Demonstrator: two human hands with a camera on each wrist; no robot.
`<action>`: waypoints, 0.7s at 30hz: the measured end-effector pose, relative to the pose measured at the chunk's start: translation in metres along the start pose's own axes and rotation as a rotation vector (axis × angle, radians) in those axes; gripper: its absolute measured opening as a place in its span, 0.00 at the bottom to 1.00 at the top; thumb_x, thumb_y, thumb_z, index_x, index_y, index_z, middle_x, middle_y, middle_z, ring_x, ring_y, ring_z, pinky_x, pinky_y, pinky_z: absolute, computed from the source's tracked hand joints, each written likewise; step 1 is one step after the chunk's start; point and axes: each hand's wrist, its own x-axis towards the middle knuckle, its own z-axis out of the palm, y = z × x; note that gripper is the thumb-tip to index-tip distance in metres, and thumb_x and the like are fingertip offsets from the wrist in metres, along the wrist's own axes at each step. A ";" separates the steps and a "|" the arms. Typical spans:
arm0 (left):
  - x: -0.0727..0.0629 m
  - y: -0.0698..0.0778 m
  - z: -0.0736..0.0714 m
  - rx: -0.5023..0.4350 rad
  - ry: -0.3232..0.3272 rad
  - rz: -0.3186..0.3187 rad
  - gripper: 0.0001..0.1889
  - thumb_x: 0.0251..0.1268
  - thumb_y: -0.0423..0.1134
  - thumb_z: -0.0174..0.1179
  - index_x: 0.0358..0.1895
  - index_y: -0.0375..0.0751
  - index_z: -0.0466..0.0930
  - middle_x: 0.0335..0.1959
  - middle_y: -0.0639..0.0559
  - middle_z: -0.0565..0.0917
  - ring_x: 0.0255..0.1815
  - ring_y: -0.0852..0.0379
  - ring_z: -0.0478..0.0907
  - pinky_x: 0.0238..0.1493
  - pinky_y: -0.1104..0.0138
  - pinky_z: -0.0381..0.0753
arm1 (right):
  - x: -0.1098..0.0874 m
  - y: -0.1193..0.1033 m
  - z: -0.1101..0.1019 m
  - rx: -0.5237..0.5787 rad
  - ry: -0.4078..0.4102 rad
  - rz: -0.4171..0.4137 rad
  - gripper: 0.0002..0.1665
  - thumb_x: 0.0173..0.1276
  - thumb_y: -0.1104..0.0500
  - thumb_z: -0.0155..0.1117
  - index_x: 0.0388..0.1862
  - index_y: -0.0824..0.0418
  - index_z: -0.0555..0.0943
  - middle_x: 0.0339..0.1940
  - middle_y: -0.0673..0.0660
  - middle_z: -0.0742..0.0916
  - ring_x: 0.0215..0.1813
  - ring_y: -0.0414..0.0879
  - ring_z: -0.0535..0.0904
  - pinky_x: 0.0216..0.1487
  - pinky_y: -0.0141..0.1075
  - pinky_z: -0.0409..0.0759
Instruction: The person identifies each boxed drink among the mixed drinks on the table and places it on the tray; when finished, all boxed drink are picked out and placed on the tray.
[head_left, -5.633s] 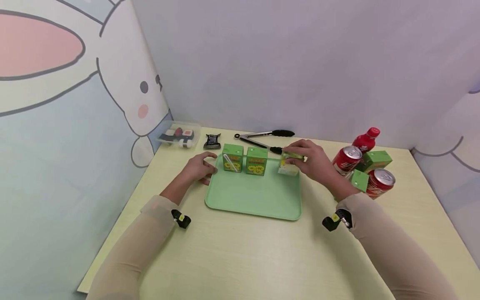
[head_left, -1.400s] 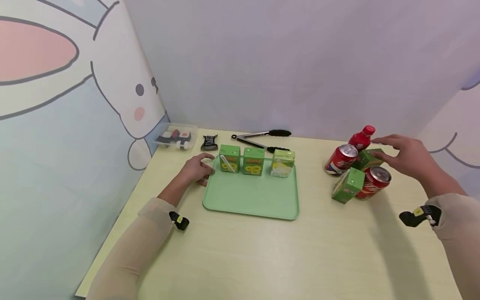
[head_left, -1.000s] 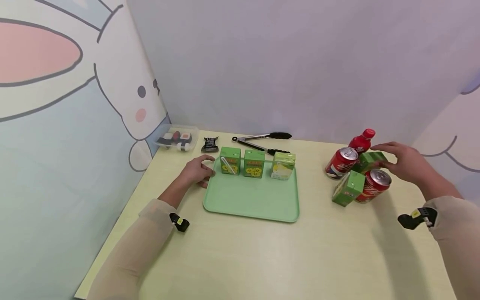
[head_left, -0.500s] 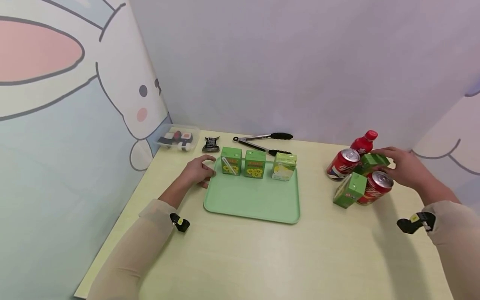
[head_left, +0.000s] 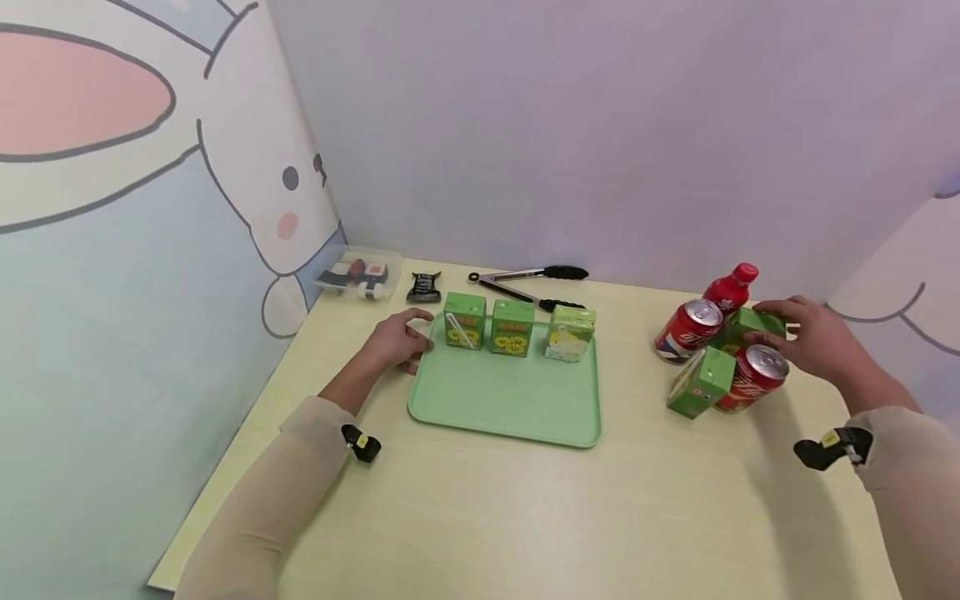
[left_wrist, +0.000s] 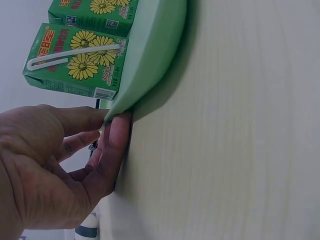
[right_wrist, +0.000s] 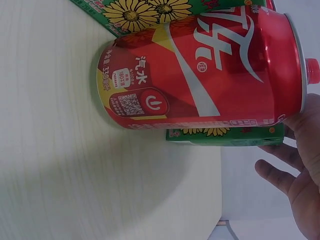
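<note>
My left hand (head_left: 393,340) pinches the left rim of a green tray (head_left: 506,404), thumb above and fingers below in the left wrist view. Three drink cartons stand in a row at its back: a green carton with a straw (head_left: 464,321), a second green carton (head_left: 513,327) and a paler yellow-green carton (head_left: 570,333). At the right my right hand (head_left: 817,337) holds the top of another green carton (head_left: 750,325), thumb and fingers on opposite sides. A red can (head_left: 752,382) partly hides that carton in the right wrist view.
Close around the held carton are another red can (head_left: 686,333), a red bottle (head_left: 729,289) and a tilted-looking green carton (head_left: 701,385). Behind the tray lie open tongs (head_left: 566,272) and a black packet (head_left: 424,287). A clear box (head_left: 360,271) of sushi-like pieces sits back left.
The right hand earlier held the pale carton, which now stands released on the tray. It has moved right and closed around the carton behind the cans. The left hand stays on the rim.
</note>
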 end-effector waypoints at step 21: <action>0.001 0.002 -0.001 0.004 -0.007 -0.008 0.30 0.80 0.36 0.67 0.80 0.53 0.72 0.53 0.39 0.85 0.28 0.55 0.87 0.33 0.60 0.96 | -0.003 0.012 0.007 0.158 -0.040 0.205 0.33 0.79 0.61 0.73 0.78 0.70 0.75 0.68 0.84 0.79 0.63 0.88 0.77 0.40 0.50 0.95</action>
